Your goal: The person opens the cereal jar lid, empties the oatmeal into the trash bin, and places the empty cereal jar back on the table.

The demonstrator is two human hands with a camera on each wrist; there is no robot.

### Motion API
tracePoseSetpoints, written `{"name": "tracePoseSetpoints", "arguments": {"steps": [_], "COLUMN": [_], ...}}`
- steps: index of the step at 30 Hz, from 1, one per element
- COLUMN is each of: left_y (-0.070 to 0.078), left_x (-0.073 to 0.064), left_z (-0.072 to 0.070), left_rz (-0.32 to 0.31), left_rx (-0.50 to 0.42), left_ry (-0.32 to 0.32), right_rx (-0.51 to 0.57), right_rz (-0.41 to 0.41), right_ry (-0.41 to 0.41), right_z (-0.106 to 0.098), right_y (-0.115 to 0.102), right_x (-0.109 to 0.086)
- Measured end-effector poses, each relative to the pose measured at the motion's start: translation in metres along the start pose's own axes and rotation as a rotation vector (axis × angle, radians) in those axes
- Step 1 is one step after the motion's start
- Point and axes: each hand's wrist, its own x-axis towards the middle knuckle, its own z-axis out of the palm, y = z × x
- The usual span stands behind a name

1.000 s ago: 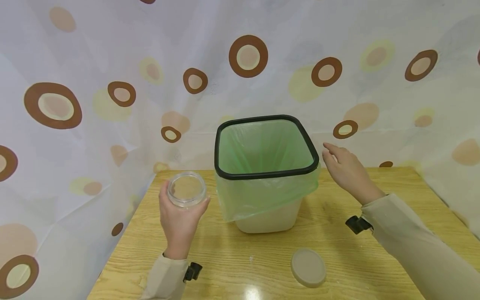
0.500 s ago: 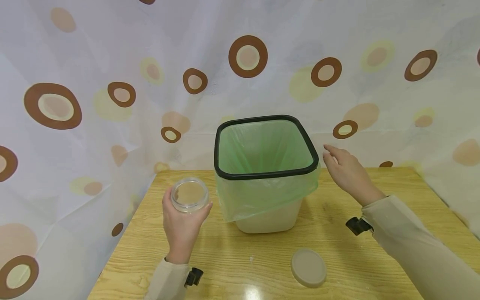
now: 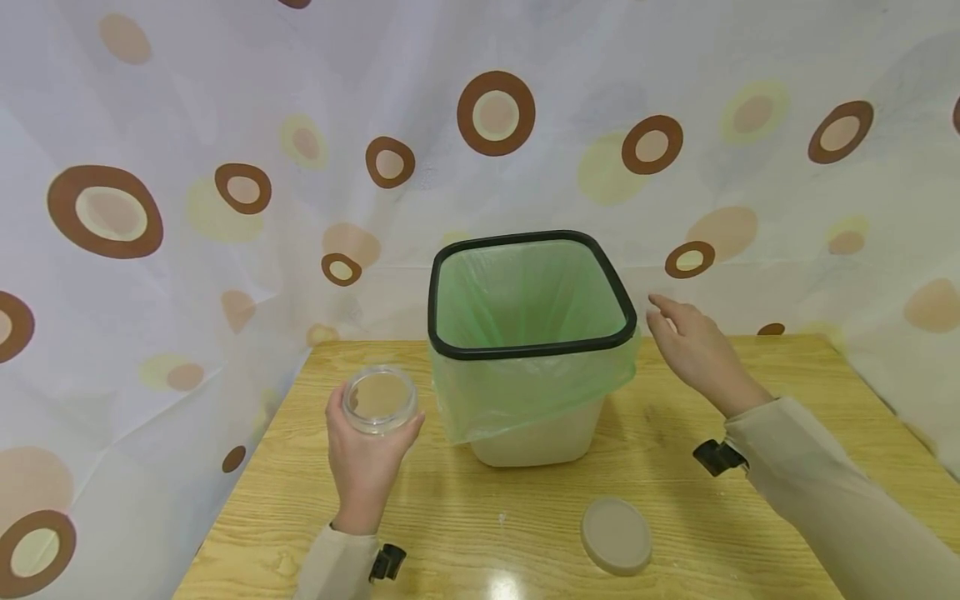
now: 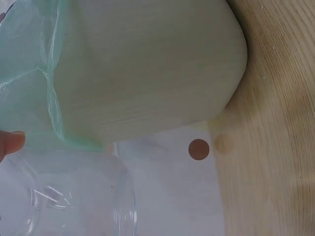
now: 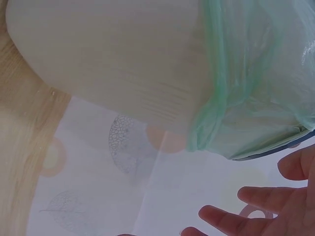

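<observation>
My left hand [image 3: 367,467] grips a clear, open-topped jar [image 3: 380,423] with thumb and fingers curled round its sides, left of the bin. In the left wrist view the transparent jar [image 4: 88,196] looks empty, with one fingertip [image 4: 12,142] showing. A white trash bin [image 3: 536,442] lined with a green plastic bag [image 3: 525,396] stands in the middle under a black rim [image 3: 536,350]. Beside its right side, my right hand [image 3: 697,350] hovers and holds nothing. Its spread fingers [image 5: 231,221] are just apart from the bin's rim in the right wrist view.
A round beige lid [image 3: 617,535] lies flat on the wooden table [image 3: 450,542] in front of the bin. Behind and to the sides hangs a white sheet [image 3: 555,192] with brown and yellow spots. Black straps sit on both wrists.
My left hand and the jar have moved slightly down and to the right. The right hand has sunk a little beside the bin. Bin and lid have stayed put.
</observation>
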Motion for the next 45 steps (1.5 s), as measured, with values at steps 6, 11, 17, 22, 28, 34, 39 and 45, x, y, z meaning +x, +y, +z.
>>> {"name": "tracePoseSetpoints", "arguments": {"steps": [6,11,17,22,28,34,39,45], "left_y": [-0.006,-0.012,-0.016,-0.018,-0.023,-0.027,-0.032,-0.036], "left_x": [-0.003,-0.005,-0.008,-0.010,-0.013,-0.015,-0.017,-0.018], "left_z": [0.001,0.002,0.003,0.004,0.006,0.009,0.011,0.014], "left_rz": [0.003,0.002,-0.020,-0.034,-0.053,-0.059,-0.039,-0.046], "left_rx": [-0.021,-0.045,-0.045,-0.057,-0.079,-0.068,-0.085,-0.086], "left_ry": [-0.008,-0.022,-0.013,-0.013,-0.027,-0.045,-0.047,-0.046], "right_rx": [-0.001,0.002,0.016,0.018,0.030,0.038,0.050,0.055], "right_rz": [0.005,0.018,0.025,0.024,0.025,0.027,0.030,0.042], "right_ry": [0.003,0.001,-0.011,-0.009,-0.009,-0.007,-0.005,-0.008], "right_z": [0.002,0.004,0.005,0.007,0.009,0.011,0.013,0.015], "right_y": [0.002,0.005,0.008,0.010,0.012,0.015,0.017,0.020], "right_x": [-0.001,-0.002,-0.003,-0.005,-0.007,-0.008,-0.010,-0.012]}}
